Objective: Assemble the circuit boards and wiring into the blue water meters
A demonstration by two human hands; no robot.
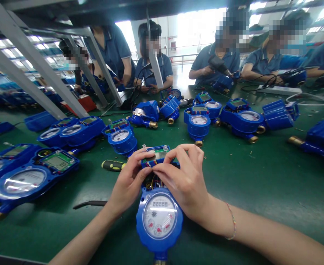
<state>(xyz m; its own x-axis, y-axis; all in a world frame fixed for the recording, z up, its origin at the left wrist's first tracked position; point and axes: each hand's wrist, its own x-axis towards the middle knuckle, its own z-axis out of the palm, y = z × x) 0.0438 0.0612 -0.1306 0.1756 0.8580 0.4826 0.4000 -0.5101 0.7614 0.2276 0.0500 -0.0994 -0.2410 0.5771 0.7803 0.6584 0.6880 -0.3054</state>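
Note:
A blue water meter (159,217) lies face up in front of me, its round white dial with red pointers showing. Just above its open top end, my left hand (132,173) grips the left side of a circuit board module (157,154) with a small display. My right hand (185,176) has thumb and forefinger pinched at the lower edge of that module, near its coloured wires (154,162). Whatever small part lies between those right fingertips is hidden. Wires also show in the cavity (153,182) beneath the module.
Several blue water meters, such as one with a display (26,180), stand left, right and beyond my hands. A screwdriver (112,165) and a black cable end (90,203) lie left. Co-workers (217,62) sit across the green table (247,184); metal posts (35,62) rise at left.

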